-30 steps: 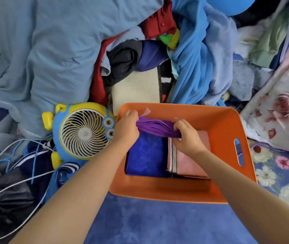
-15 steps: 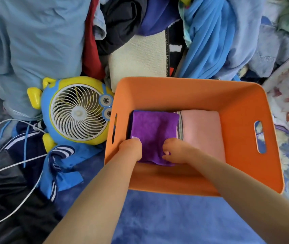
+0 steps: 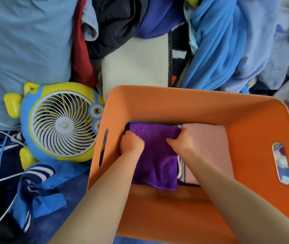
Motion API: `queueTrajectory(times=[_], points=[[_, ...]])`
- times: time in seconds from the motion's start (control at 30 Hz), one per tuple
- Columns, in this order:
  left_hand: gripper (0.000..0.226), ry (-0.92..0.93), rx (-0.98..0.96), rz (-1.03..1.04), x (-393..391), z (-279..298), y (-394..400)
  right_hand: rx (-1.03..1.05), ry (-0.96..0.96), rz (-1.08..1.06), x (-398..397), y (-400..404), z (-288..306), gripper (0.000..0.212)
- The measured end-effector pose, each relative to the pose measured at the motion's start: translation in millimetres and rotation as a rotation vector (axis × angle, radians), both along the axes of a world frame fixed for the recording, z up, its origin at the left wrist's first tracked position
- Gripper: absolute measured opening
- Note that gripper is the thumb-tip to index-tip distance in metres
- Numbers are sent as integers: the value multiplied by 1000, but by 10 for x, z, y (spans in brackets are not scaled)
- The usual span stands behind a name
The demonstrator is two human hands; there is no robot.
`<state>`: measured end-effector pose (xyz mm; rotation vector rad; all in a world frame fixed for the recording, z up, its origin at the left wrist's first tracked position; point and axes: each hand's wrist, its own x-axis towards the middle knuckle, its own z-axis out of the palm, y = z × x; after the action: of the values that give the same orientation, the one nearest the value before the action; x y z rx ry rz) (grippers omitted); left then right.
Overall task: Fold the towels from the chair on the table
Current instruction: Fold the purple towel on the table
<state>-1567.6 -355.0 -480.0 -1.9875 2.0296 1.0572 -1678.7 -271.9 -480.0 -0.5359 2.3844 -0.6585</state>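
- Sitting at far left, a blue and yellow cartoon-faced fan point(image 3: 62, 123) lies on its back among clothes, its side against the left wall of the orange bin point(image 3: 184, 106); it looks parked there, out of the way. White cables point(image 3: 1, 178) trail past it across dark cloth.
- Pressing down near the bin's left wall, the left hand point(image 3: 131, 144) rests on the left edge of the purple towel point(image 3: 155, 166). Its fingers are curled under, but whether they pinch the hem or only push on it cannot be told.
- Lying folded and flat in the bin, the purple towel covers a blue towel point(image 3: 135, 123), of which only a thin far edge shows; stacking this way likely keeps the folds from springing open.
- Resting on the purple towel's right edge, the right hand point(image 3: 182, 142) has its fingers bent toward the seam beside the pink towel point(image 3: 208, 148); the grip is hidden. Probably both hands are smoothing and squaring the towel.
- Filling the right half of the bin, the pink towel sits just beside the purple one, folded, with a striped border showing.
- Reading anything is not possible: no brand, label or writing is legible.
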Motion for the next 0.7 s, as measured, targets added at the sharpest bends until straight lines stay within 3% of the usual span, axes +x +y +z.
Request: queueTrajectory(times=[0.13,0.33,0.53,0.6,0.67,0.7], points=[[34,63,46,97,6,-18,-14,-57,-57,-14,-25,20,-63,43],[35,130,-171,145,-54,136,21,-261,-125,-76,-8,0,-69,43],[43,-10,-256,22,-100,50,72,-204,56,119,58,-5,-38,54],[52,-38,-426,-127,-45,11,122,-87,362,358,124,21,8,53],[46,-56,-714,-478,17,-52,130,-17,634,525,155,53,6,50],[44,-150,-839,-686,68,-94,128,46,660,605,162,73,4,51]])
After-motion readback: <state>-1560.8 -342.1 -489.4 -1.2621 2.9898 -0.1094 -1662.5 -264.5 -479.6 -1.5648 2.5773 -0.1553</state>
